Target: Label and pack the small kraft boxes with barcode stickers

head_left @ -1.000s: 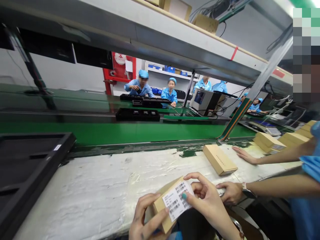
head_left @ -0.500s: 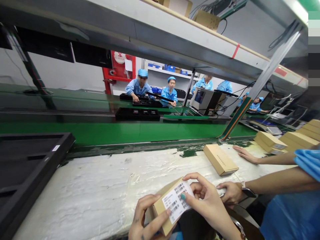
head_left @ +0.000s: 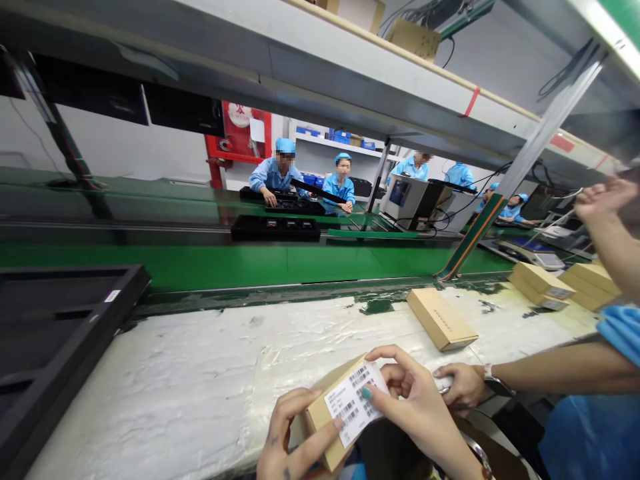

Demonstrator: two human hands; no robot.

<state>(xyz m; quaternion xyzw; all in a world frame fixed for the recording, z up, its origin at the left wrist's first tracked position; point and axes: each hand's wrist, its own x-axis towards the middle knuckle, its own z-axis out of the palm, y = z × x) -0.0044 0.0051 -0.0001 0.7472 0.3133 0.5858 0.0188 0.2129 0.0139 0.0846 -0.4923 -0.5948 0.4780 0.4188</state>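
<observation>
The co-worker's far hand (head_left: 603, 197) has lifted off the white, wrinkled plastic-covered surface (head_left: 200, 373) and is now raised at right. A green conveyor belt (head_left: 300, 263) runs behind. The left hand (head_left: 290, 440) and right hand (head_left: 415, 400) each close their grip on a small brown cardboard box (head_left: 330, 417) with a white barcode label (head_left: 355, 400), held above the surface's near edge.

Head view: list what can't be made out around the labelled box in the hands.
- Barcode label text: too small to read.
- Cardboard box: underside hidden by the left hand; contents unseen.
- Left hand and right hand: wrists cut off by the bottom edge.
- Co-worker's hand: fingertips hidden behind the right hand.
</observation>
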